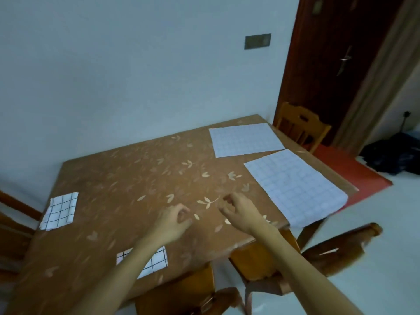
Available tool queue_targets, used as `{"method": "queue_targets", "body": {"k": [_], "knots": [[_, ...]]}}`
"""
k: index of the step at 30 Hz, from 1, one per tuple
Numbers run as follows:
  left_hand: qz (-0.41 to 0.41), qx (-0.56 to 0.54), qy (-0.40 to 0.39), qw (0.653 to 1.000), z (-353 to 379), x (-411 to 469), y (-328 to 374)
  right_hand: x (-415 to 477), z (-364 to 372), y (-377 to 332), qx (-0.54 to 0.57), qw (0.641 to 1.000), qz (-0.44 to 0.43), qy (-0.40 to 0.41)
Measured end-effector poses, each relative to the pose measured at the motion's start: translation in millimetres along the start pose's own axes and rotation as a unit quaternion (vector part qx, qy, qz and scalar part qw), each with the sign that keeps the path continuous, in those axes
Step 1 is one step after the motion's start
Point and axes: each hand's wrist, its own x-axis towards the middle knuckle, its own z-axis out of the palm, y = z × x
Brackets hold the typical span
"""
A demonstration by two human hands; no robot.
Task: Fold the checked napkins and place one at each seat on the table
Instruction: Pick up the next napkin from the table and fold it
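Left forearm (129,269) crosses near folded napkin (159,260), left grip (175,220) and right grip (238,210) over bench (127,178) loosely curled, holding nothing; second folded napkin (60,211) at left edge, far napkin (245,139) and right napkin (293,185) unfolded, latter overhanging right edge.

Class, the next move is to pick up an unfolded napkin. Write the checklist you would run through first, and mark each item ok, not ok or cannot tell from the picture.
1. Left hand free: ok, fingers loosely curled, holds nothing.
2. Right hand free: ok, holds nothing.
3. Near flat napkin wholly on the table: not ok, its right corner hangs over the edge.
4. Far flat napkin spread flat, nothing on it: ok.
5. Left folded napkin folded and set at the table's edge: ok.
6. Near folded napkin neatly folded: cannot tell, the left forearm covers part of it.
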Motion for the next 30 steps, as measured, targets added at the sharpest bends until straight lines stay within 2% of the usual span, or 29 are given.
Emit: {"method": "queue_targets", "body": {"k": [5, 11, 16, 20, 25, 30], "knots": [[0.047, 0.015, -0.044, 0.998, 46, 29, 51, -21, -29, 59, 0.018, 0.995, 0.089, 0.033], [0.087, 0.006, -0.123, 0.989, 116, 78, 103, -27, -69, 140, 0.038, 0.983, 0.179, 0.033], [0.089, -0.057, -0.182, 0.978, 170, 132, 139, -12, -91, 195, 0.028, 0.972, 0.229, 0.035], [0.003, -0.129, -0.234, 0.964, 223, 165, 155, 5, -91, 231, 0.031, 0.964, 0.264, 0.010], [-0.088, -0.167, -0.354, 0.916, 280, 169, 171, 13, -89, 271, 0.036, 0.953, 0.298, -0.038], [-0.179, -0.266, -0.351, 0.880, 325, 172, 202, 21, -93, 306, 0.043, 0.955, 0.285, -0.075]]}}
